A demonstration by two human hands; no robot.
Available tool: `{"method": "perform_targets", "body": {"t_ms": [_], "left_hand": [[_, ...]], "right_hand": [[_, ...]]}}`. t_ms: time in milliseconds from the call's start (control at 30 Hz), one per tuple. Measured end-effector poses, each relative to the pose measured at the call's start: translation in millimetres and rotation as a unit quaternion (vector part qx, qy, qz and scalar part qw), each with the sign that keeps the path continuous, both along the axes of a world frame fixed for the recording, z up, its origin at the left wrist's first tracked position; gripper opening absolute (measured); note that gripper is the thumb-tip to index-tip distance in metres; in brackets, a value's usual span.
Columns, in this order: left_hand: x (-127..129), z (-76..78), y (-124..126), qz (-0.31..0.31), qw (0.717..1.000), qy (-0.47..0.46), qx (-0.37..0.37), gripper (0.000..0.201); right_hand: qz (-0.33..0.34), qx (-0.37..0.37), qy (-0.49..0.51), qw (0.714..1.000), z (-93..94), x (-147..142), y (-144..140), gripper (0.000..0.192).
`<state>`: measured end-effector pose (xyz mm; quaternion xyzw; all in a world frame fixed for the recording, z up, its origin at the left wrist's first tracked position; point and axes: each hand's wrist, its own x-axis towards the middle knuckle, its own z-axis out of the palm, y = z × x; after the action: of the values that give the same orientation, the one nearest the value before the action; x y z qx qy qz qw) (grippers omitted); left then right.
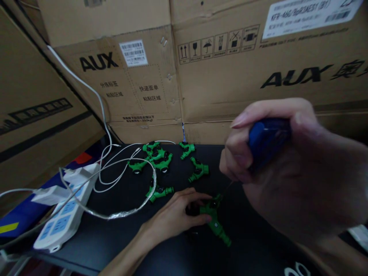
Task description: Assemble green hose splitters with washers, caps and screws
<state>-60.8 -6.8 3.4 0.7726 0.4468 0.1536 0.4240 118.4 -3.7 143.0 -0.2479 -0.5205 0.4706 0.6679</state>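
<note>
My left hand pinches a green Y-shaped hose splitter with black parts against the dark tabletop, thumb on the near side and fingers on the far side. Close to the camera, my right hand is wrapped round the blue handle of a screwdriver. Its thin shaft slants down left toward the splitter; whether the tip touches is too dark to tell. Beyond my left hand lies another green splitter, with one more to its right. Several others are bunched farther back.
A white power strip with plugged-in chargers stands at the left. White cables loop across the table toward the splitters. Large cardboard boxes wall off the back and left. A white ring-shaped thing shows at the lower right edge.
</note>
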Motion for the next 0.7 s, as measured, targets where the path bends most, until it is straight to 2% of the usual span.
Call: {"method": "perform_targets", "body": {"t_ms": [67, 233, 467, 567, 667, 700], "left_hand": [[1, -0.9, -1, 0.003, 1.0, -0.005, 0.008, 0.05], [9, -1.3, 1, 0.006, 0.996, -0.08, 0.043, 0.056], [19, -3.4, 10, -0.024, 0.989, -0.142, -0.017, 0.032], [20, -7.1, 11, -0.025, 0.988, -0.148, -0.028, 0.029], [20, -9.7, 10, -0.012, 0.988, -0.153, -0.027, 0.026], [20, -10.2, 9, -0.007, 0.988, -0.152, -0.03, 0.026]], "right_hand": [[0.0, -0.028, 0.007, 1.0, 3.2, -1, 0, 0.024], [0.073, 0.028, 0.032, 0.996, -5.1, 1, 0, 0.015], [0.133, 0.039, 0.056, 0.989, -10.6, 3, 1, 0.014], [0.103, 0.059, 0.039, 0.992, -13.0, 3, 2, 0.015], [0.053, 0.107, 0.029, 0.992, -19.8, 0, 4, 0.006], [0.047, 0.122, 0.024, 0.991, -22.1, -1, 4, 0.011]]}}
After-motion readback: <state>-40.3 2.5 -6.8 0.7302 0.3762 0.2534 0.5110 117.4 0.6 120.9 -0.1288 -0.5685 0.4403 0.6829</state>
